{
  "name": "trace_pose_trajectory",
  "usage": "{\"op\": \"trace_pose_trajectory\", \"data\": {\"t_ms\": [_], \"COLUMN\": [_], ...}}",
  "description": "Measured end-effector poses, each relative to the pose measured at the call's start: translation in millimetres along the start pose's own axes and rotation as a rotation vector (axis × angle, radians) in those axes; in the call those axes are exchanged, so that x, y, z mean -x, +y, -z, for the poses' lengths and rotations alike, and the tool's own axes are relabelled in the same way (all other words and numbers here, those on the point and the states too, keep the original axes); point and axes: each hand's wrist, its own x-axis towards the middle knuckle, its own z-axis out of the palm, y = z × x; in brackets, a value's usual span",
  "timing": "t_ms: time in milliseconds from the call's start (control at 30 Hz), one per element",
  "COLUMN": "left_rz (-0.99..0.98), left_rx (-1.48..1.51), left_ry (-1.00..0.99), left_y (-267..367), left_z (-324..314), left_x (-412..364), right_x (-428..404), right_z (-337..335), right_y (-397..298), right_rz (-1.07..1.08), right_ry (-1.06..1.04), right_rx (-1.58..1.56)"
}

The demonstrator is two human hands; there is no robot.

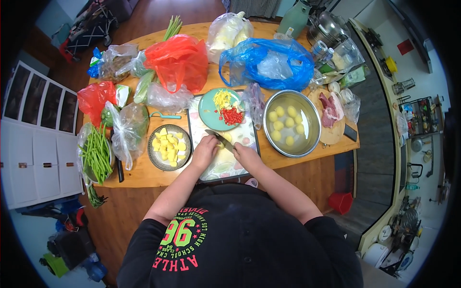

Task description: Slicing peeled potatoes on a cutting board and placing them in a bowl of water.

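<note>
My right hand [246,156] grips the handle of a kitchen knife [223,141], its blade slanting up and left over the patterned cutting board [219,167]. Under and beside the blade lie pale yellow pieces of peeled potato [227,136]. My left hand [206,151] rests on the board by the blade, fingers bent over a piece that is mostly hidden. A green plate [206,113] with yellow shreds and chopped red pepper [231,116] covers the board's far part. At left, potato chunks [168,145] fill a patterned plate [151,158]. At right, whole peeled potatoes [289,122] lie in water in a steel basin [318,138].
Raw meat [329,109] lies on a round wooden board [321,134] at right, near a dark-bladed cleaver [350,133]. Green beans [97,154] and a peeler [165,116] are at left. Red [180,59] and blue plastic bags [266,64] stand along the table's far side.
</note>
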Motion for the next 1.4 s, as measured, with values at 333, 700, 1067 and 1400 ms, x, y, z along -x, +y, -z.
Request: {"op": "trace_pose_trajectory", "data": {"t_ms": [333,700,1067,1400], "left_rz": [0.216,0.299,0.29,0.218], "left_rx": [0.242,0.231,-0.004,0.067], "left_ry": [-0.088,-0.09,0.021,-0.024], "left_y": [-7.0,-0.5,5.1,0.5], "left_z": [-1.1,3.0,-1.1,-7.4], "left_x": [5.0,28.6,18.1,11.7], "right_x": [11.8,-6.9,26.1,21.4], "right_z": [26.3,24.5,68.7,56.5], "right_y": [-0.3,-15.1,-47.5,-51.1], "right_rz": [-0.061,-0.028,-0.023,-0.056], "right_ry": [-0.086,-0.095,-0.09,-0.123], "right_rx": [-0.091,-0.02,0.162,0.162]}}
